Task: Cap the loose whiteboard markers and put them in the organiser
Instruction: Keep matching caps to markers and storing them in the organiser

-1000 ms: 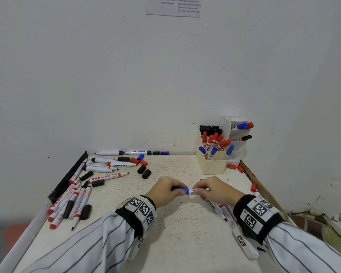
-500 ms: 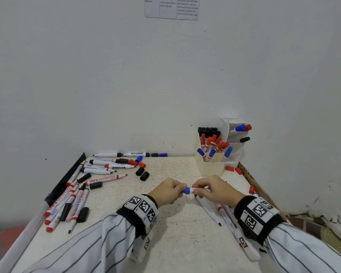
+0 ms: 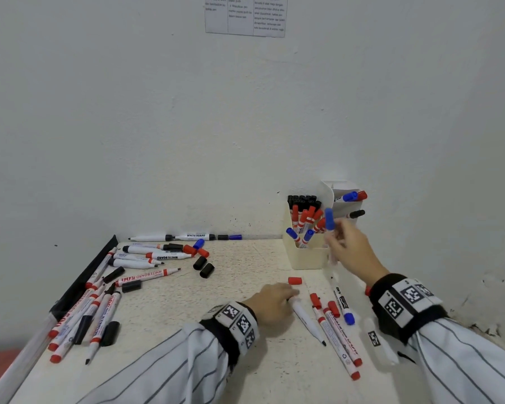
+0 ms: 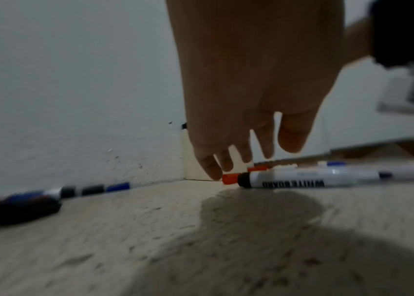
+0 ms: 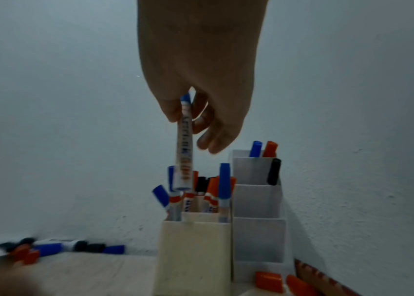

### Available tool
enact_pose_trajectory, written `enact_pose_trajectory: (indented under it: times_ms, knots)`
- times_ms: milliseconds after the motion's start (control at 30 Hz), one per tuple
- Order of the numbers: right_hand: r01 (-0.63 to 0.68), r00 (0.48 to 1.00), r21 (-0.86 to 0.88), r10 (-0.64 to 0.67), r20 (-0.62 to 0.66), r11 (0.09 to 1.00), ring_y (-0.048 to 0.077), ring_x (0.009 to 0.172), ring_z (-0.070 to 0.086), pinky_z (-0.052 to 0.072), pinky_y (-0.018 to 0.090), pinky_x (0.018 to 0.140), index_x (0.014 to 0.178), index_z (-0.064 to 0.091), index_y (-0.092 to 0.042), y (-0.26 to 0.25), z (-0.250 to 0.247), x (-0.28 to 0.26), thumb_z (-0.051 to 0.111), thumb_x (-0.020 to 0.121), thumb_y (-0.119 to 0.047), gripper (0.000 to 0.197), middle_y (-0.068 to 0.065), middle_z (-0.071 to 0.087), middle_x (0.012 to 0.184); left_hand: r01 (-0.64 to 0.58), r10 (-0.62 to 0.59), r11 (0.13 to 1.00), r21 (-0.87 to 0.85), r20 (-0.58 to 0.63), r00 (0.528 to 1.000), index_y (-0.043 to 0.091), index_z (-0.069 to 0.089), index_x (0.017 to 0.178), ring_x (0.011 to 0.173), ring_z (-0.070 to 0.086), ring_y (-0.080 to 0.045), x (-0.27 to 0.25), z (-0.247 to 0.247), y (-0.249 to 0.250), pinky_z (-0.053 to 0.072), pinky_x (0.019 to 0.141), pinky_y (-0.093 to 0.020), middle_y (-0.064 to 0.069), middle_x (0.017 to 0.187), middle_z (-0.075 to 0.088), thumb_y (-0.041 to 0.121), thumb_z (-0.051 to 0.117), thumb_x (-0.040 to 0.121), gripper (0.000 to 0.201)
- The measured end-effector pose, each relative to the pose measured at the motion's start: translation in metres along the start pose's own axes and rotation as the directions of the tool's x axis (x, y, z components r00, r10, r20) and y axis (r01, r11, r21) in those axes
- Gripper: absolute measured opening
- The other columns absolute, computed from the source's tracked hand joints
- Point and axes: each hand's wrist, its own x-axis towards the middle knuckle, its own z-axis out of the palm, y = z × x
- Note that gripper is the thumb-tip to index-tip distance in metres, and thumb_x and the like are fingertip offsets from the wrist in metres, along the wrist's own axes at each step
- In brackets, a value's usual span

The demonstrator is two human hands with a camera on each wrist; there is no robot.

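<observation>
While right hand [image 5: 201, 84] pinches blue-capped marker [image 5: 183, 148] above organiser [image 5: 193, 252]; left hand [image 4: 251, 90] fingers straight, grip empty.

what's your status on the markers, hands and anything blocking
Right hand grips capped blue marker upright above cream organiser. Left hand open, fingers on an uncapped marker. Front compartment crowded with markers; drop-in tight.

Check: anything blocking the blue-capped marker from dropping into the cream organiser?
Partly. The blue-capped marker in the right hand hangs over the cream organiser, where upright capped markers crowd the opening; its lower end overlaps their caps.
</observation>
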Motion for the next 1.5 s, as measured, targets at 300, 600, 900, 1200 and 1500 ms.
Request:
enact_pose_trajectory:
  times_ms: [300,600,900,1200,1500]
  knots:
    - [-0.030,0.989,0.043,0.036,-0.141,0.999,0.023,0.079,0.059,0.046,0.027,0.071,0.124,0.037,-0.015,0.013,-0.004,0.026,0.052,0.091,-0.005,0.037,0.010,0.055,0.093,-0.086,0.137,0.875,0.477,-0.075,0.988,0.034,0.048,0.129,0.114,0.037,-0.024,0.011,0.018,0.002,0.029,0.099,-0.039,-0.002,0.121,0.044,0.016,0.045,0.090,0.043]
    - [-0.036,0.987,-0.036,0.030,-0.156,0.999,0.022,0.083,0.057,0.050,0.034,0.077,0.104,0.053,-0.005,0.019,0.014,0.043,0.056,0.090,-0.007,0.014,0.005,0.054,0.090,0.099,-0.043,0.920,0.379,-0.154,0.987,0.018,0.053,0.120,0.111,0.045,-0.024,0.001,0.004,-0.022,0.038,0.095,-0.037,-0.006,0.120,0.052,0.039,0.048,0.091,0.037]
    - [-0.077,0.988,-0.412,0.015,-0.151,0.908,0.025,0.082,0.053,0.043,0.033,0.070,0.088,0.065,-0.009,0.015,0.030,0.047,0.057,0.090,-0.018,0.013,0.008,0.059,0.083,0.270,-0.343,0.932,-0.242,-0.346,0.873,0.007,0.054,0.113,0.084,0.061,-0.019,-0.025,-0.026,-0.072,0.052,0.082,-0.030,-0.002,0.094,0.057,0.030,0.037,0.099,0.032]
    - [0.176,0.984,-0.101,-0.177,-0.001,0.979,0.017,0.085,0.054,0.037,0.024,0.073,0.087,0.062,-0.011,-0.068,0.105,0.047,0.054,0.090,-0.015,0.010,0.000,0.055,0.090,0.421,-0.588,0.799,-0.429,-0.412,0.696,0.006,0.048,0.105,0.066,0.044,-0.008,-0.062,-0.047,-0.136,0.041,0.060,-0.017,-0.004,0.095,0.049,0.024,0.032,0.101,0.024]
    - [0.089,0.656,-0.145,0.052,0.753,0.985,0.016,0.114,0.048,0.039,0.029,0.095,0.127,0.052,-0.032,-0.096,0.205,0.028,0.040,0.091,-0.011,0.043,-0.004,0.050,0.130,0.422,-0.618,0.767,-0.484,-0.378,0.689,0.005,0.046,0.119,0.093,0.058,-0.022,-0.064,-0.044,-0.136,0.046,0.076,-0.030,-0.012,0.111,0.058,0.023,0.034,0.099,0.030]
